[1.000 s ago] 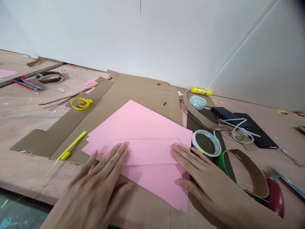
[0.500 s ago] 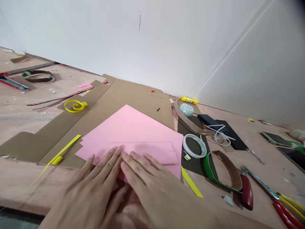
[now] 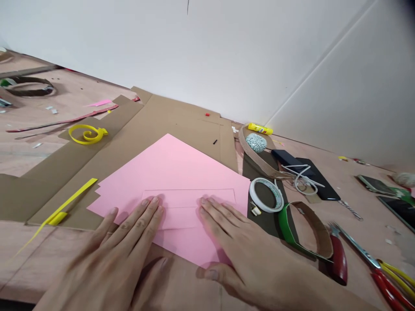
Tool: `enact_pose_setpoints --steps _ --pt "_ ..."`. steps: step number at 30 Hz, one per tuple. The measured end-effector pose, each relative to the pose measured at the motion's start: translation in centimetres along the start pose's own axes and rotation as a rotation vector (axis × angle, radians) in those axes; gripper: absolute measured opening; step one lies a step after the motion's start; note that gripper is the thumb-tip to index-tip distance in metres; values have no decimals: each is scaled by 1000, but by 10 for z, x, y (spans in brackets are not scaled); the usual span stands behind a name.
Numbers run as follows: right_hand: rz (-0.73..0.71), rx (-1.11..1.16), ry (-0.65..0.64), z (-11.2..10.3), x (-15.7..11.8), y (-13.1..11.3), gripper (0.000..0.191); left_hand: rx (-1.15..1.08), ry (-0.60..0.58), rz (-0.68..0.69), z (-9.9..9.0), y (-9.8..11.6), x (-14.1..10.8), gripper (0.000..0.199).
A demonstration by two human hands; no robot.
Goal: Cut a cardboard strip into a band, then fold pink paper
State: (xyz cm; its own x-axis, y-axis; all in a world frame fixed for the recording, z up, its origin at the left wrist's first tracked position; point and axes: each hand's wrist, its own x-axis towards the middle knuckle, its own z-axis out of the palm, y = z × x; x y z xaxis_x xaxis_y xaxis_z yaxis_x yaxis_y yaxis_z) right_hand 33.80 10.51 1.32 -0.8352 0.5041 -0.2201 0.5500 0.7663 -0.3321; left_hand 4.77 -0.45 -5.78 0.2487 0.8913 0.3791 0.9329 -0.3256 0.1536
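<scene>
A sheet of pink paper (image 3: 181, 164) lies on a flattened piece of brown cardboard (image 3: 171, 110). On top of it rests a smaller folded pink paper strip (image 3: 181, 218) with a crease running along it. My left hand (image 3: 126, 242) lies with fingers stretched over the strip's left end. The fingertips of my right hand (image 3: 227, 233) press flat on its right part, thumb out to the side near the sheet's lower edge. Neither hand grasps anything; parts of the strip's ends are hidden under the fingers.
Left of the paper lie a yellow paper strip (image 3: 73, 201) and a yellow curl (image 3: 87, 134). To the right are a white tape roll (image 3: 266, 195), a green-and-brown cardboard band (image 3: 304, 231), scissors (image 3: 372, 261), a red-handled tool (image 3: 338, 257), a phone (image 3: 319, 181) and a glue stick (image 3: 260, 128).
My hands were close together at the strip's middle and have spread apart; the right one slid rightward along it, uncovering the middle. The view has shifted slightly.
</scene>
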Motion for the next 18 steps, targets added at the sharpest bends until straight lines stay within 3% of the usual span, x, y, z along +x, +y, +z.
enact_pose_setpoints --steps 6,13,16,18 --pt "37 -89 92 21 -25 13 82 271 -109 114 -3 2 -1 73" --pt "95 -60 84 29 -30 16 78 264 -54 132 -18 12 15 75" --pt "76 -44 157 35 -30 18 77 307 -22 144 -28 28 25 76" --pt "44 -32 237 43 -31 21 81 341 3 158 -29 52 34 68"
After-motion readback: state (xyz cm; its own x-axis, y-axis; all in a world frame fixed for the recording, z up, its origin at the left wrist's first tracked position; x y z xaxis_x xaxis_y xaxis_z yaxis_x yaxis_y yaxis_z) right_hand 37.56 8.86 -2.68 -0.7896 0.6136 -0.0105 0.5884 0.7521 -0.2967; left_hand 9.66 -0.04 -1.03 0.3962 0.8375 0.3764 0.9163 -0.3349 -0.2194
